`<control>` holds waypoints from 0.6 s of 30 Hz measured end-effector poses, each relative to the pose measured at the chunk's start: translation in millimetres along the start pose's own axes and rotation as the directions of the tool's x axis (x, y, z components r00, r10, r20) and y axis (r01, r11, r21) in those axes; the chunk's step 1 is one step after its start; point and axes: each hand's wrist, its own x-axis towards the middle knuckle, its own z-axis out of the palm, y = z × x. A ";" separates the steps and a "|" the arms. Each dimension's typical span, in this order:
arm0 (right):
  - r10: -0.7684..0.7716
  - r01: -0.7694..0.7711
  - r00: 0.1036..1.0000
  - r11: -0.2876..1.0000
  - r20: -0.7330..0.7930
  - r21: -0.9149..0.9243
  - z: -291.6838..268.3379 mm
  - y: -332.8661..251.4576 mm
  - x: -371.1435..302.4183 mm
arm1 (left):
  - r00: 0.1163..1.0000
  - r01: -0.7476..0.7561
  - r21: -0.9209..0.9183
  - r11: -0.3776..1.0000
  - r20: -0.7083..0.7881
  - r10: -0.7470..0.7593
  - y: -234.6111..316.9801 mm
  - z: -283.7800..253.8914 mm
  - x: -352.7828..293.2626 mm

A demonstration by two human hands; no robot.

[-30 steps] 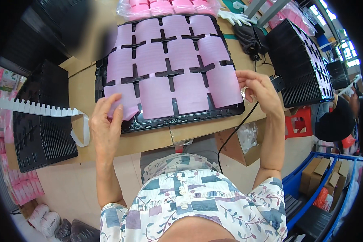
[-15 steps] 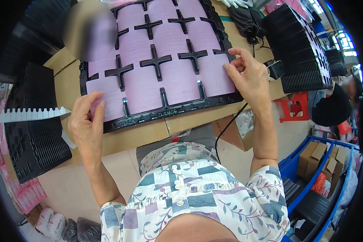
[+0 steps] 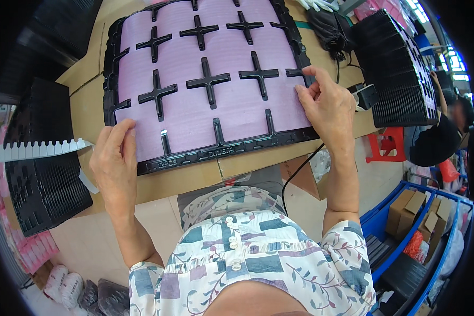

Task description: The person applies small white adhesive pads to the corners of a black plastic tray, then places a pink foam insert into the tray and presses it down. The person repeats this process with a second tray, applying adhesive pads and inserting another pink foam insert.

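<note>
A black plastic tray point(image 3: 237, 149) with raised cross-shaped dividers lies on cardboard in front of me. Over it is a pink foam sheet point(image 3: 189, 129), and the black crosses stand up through its slots. At the near left corner my left hand point(image 3: 113, 163) is closed, thumb and forefinger pinching the sheet's side edge. On the opposite side my right hand point(image 3: 329, 108) has its thumb on the sheet and its forefinger by the tray's rim, closed around the sheet's edge. The fingers beneath both edges are partly hidden.
Stacks of black trays stand at left point(image 3: 50, 184) and right point(image 3: 395, 79). A white notched strip point(image 3: 37, 151) juts in from the left. A black cable point(image 3: 300, 171) hangs at the table's front edge. Beyond are a red stool point(image 3: 387, 143), a blue cart point(image 3: 376, 221) and another person point(image 3: 432, 139).
The foam's near left corner, earlier overlapping the tray's side rim, now lies further inside it. The sheet sits flatter around the crosses. Both hands stay at the edges, the right slightly further right.
</note>
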 end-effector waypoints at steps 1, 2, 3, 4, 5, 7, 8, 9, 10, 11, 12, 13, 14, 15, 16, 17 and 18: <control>-0.025 0.025 1.000 1.000 -0.009 -0.005 1.2 0.6 0.4 | 1.000 -0.017 -0.002 1.000 0.000 0.017 -0.8 0.1 -0.6; -0.053 0.052 0.998 0.999 -0.017 -0.009 2.1 2.1 0.7 | 1.000 -0.031 -0.002 1.000 0.000 0.031 -1.1 1.9 0.0; -0.051 0.051 0.998 0.999 -0.028 -0.007 3.1 3.7 -0.3 | 0.999 -0.040 0.013 0.999 -0.003 0.040 -3.0 1.4 0.0; -0.055 0.055 0.998 0.998 -0.033 0.005 1.7 4.5 -1.2 | 0.998 -0.062 0.018 0.998 -0.015 0.063 -5.9 1.7 1.3; -0.060 0.060 0.998 0.998 -0.038 0.017 0.2 4.9 -2.1 | 0.997 -0.067 0.009 0.998 -0.025 0.068 -6.5 2.2 0.5; -0.020 0.023 0.998 0.999 -0.061 0.046 -1.3 3.1 -6.6 | 0.993 -0.103 -0.012 0.995 -0.054 0.102 -6.9 4.7 1.8; -0.021 0.025 0.997 0.998 -0.079 0.050 -0.4 1.4 -7.6 | 0.995 -0.087 -0.007 0.996 -0.053 0.087 -8.1 2.8 2.0; -0.006 0.012 0.996 0.997 -0.086 0.078 -0.1 0.7 -8.7 | 0.996 -0.077 -0.016 0.997 -0.050 0.076 -7.9 4.4 2.1; -0.004 0.012 0.996 0.996 -0.089 0.088 2.0 0.7 -8.5 | 0.997 -0.068 -0.026 0.997 -0.046 0.067 -8.3 4.1 1.6; 0.000 0.009 0.996 0.995 -0.092 0.096 4.8 -0.1 -7.8 | 0.997 -0.054 -0.023 0.998 -0.052 0.053 -9.3 2.3 0.9; 0.002 0.008 0.996 0.995 -0.094 0.101 5.5 0.2 -8.4 | 0.998 -0.046 -0.031 0.998 -0.050 0.044 -8.7 3.2 0.8; 0.005 0.005 0.995 0.994 -0.097 0.105 6.2 0.3 -9.1 | 0.998 -0.039 -0.041 0.998 -0.048 0.037 -9.0 3.3 0.7; 0.010 0.001 0.995 0.994 -0.100 0.109 7.1 -0.3 -9.1 | 0.999 -0.031 -0.043 0.999 -0.044 0.029 -9.6 2.4 0.8; 0.010 0.003 0.995 0.993 -0.104 0.118 8.4 -0.1 -9.8 | 0.999 -0.024 -0.045 0.999 -0.038 0.023 -9.3 2.1 0.3; 0.010 0.004 0.994 0.992 -0.108 0.125 9.9 0.1 -10.2 | 0.999 -0.018 -0.047 0.999 -0.031 0.017 -9.1 1.8 -0.2; 0.010 0.005 0.994 0.991 -0.113 0.133 11.4 0.3 -10.4 | 0.999 -0.012 -0.047 0.999 -0.031 0.011 -9.3 2.0 -0.7; 0.010 0.005 0.993 0.991 -0.117 0.133 11.3 0.3 -11.0 | 1.000 -0.005 -0.052 0.999 -0.029 0.004 -9.5 2.4 -1.0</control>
